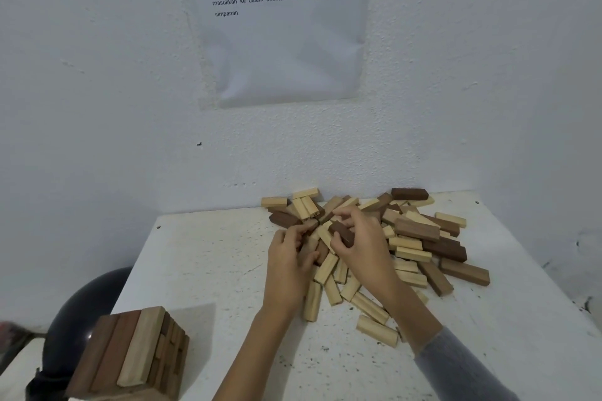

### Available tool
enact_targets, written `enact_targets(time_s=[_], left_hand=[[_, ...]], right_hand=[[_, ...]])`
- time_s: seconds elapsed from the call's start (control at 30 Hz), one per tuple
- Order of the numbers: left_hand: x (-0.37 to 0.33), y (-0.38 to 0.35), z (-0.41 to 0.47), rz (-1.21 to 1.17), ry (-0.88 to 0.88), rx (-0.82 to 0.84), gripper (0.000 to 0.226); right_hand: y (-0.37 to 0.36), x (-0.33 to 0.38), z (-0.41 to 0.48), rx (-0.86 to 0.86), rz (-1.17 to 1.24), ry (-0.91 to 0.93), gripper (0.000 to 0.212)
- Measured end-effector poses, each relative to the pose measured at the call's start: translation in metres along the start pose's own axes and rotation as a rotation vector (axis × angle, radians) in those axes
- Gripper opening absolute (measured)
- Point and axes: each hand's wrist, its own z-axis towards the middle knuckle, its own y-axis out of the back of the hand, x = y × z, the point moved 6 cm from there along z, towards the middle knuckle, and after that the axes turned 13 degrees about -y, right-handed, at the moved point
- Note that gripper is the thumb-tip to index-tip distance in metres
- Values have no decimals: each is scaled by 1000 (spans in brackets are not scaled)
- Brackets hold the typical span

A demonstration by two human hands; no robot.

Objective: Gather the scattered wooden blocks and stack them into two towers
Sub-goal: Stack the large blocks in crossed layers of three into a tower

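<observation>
**Both hands in the pile, one tower up**

We see the pile (pixel 410 238) of loose blocks on the far half of the table (pixel 211 270), its back edge touching the wall (pixel 97 107) and its right side near the table's right edge. The right hand (pixel 365 247) grasps a dark block (pixel 342 233) at the middle of the pile, fingers curled over it. The left hand (pixel 288 257) pinches a tan block (pixel 308 246) at the pile's left side. The tower (pixel 136 352) stands at the near left corner, well apart from the pile and cut off by the bottom of the frame. Bare table lies between tower and pile and along the near right. A black round thing (pixel 84 319) sits just beside the table's left edge, behind the tower. A printed sheet (pixel 286 42) hangs on the wall above the pile.
</observation>
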Motion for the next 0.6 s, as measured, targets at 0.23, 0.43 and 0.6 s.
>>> enact_targets(time_s=[0.23,0.43,0.6], left_hand=[[-4,2,1,51,29,53,40],[7,-3,-9,82,178,22,38],[0,1,-10,11,118,5,30]], right_hand=[[9,-7,-13,64,345,-95,39],[24,-11,-20,112,441,-178,33],[31,-12,-24,122,490,-167,19]])
